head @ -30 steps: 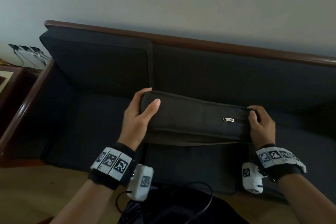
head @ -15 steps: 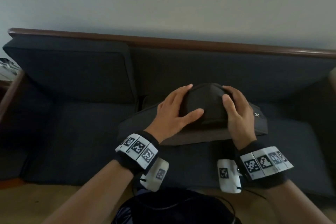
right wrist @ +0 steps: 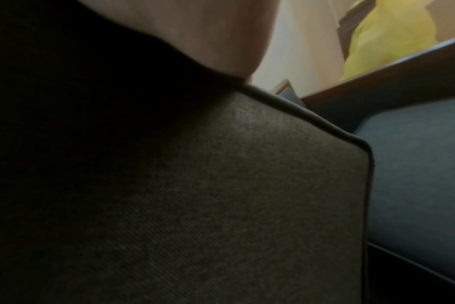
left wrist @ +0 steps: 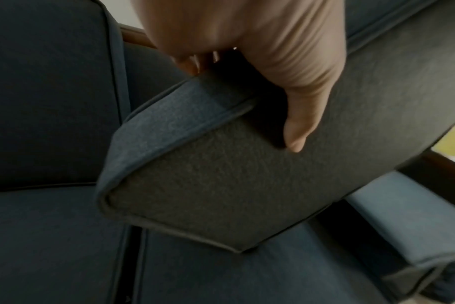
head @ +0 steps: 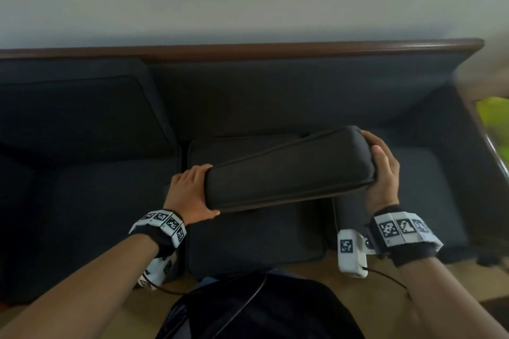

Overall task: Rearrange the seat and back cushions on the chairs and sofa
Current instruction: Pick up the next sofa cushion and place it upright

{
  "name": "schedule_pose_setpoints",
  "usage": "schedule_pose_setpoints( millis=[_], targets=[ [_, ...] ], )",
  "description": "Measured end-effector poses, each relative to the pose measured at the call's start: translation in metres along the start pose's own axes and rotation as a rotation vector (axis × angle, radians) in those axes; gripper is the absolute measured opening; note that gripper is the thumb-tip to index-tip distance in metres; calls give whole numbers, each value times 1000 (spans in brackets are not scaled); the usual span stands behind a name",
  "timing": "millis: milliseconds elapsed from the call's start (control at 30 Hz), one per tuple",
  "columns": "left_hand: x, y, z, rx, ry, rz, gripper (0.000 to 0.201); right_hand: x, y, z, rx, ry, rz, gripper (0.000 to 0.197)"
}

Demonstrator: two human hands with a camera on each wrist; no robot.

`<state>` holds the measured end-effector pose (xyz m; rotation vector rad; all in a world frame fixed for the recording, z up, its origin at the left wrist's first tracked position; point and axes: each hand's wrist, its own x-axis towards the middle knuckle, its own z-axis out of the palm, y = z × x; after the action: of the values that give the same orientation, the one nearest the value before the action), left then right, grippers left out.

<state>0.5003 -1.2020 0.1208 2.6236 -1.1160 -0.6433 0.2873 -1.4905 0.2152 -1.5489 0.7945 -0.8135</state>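
The dark sofa fills the head view from nine to three o'clock, its wooden back rail running across the top. One back cushion stands in place at ten o'clock; the stretch of backrest from twelve to two o'clock looks bare. A seat cushion lies at six o'clock, directly under the hands.

Above it, held clear of the seat, is the loose cushion, edge-on to the camera. Its long axis runs from eight o'clock up to two o'clock, so the right end sits higher and nearer the backrest. The left hand clasps the lower end, thumb under the bottom face, as the left wrist view shows, and fingers over the far side. The right hand wraps the upper end, thumb on top.

My guess is that it belongs against the bare backrest at one o'clock, so the right hand would lead
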Motion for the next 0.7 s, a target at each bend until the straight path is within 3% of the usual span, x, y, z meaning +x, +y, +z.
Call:
schedule_pose_setpoints(
  millis=[200, 333, 400, 433, 533, 600, 700],
  targets=[
    [7, 21, -30, 113, 92, 142, 88, 8, -6, -23, 25, 90, 122, 34],
    [-17, 11, -49, 159, 158, 153, 88, -8, -3, -20, 246, 80, 245, 51],
    [-26, -2, -47, 214, 107, 113, 93, -14, 7, -8, 250, 24, 363, 42],
    [-29, -8, -42, 244, 59, 72, 95, -16, 16, -1, 192, 7, 442, 36],
    [-31, -9, -20, 274, -27, -10, 97, -25, 47, 18, -177, -118, 635, 78],
    [-27, 1, -11, 259, -13, -24, 99, -25, 57, 23, -424, -60, 628, 57],
    [-22, 4, -10, 193, 16, -62, 106, -14, 56, 29, -459, -20, 659, 42]
  ],
)
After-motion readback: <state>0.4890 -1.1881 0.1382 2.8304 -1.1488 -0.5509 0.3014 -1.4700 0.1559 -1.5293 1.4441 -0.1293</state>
